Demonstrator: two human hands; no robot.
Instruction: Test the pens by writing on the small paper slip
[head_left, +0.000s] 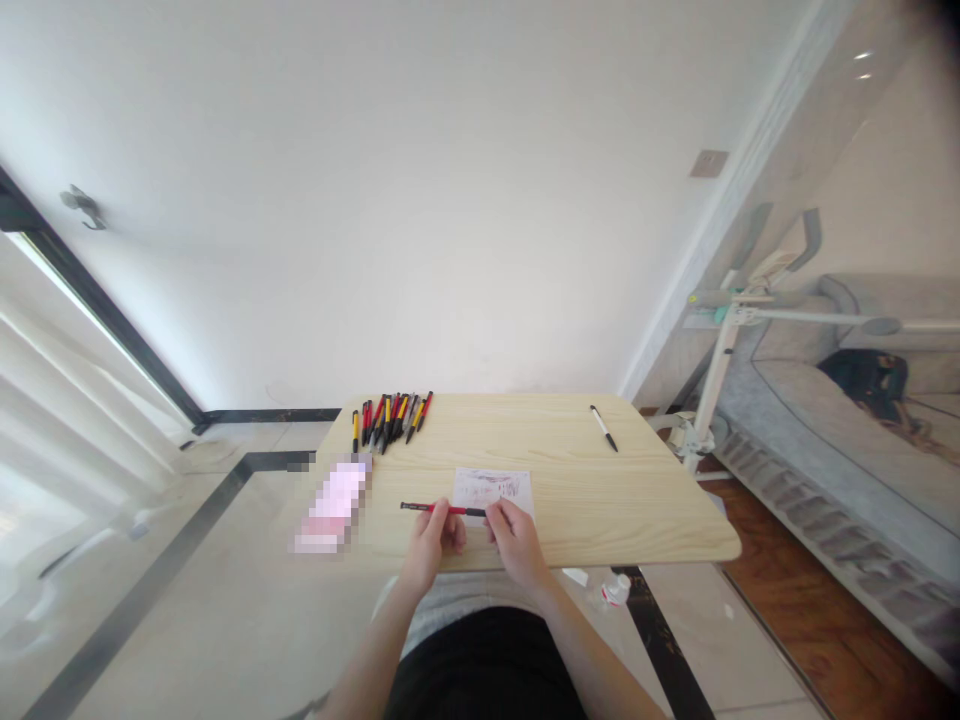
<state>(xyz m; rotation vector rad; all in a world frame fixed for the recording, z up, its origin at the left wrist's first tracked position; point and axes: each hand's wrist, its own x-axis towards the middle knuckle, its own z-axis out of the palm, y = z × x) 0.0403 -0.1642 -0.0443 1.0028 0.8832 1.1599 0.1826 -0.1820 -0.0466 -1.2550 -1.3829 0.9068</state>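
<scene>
A red pen with black ends [439, 508] lies level between my two hands, just above the near edge of a light wooden table [600, 500]. My left hand [436, 540] is closed round the pen's middle. My right hand [511, 535] pinches its right, black end. Right behind my right hand lies a small white paper with scribbles [495, 490]. A bunch of several red, yellow and black pens [390, 416] lies at the table's far left.
A single white pen with a black tip [603, 427] lies at the far right of the table. A blurred pink patch [334, 505] sits at the left edge. A white stand [712, 390] and a grey sofa [840, 430] are to the right.
</scene>
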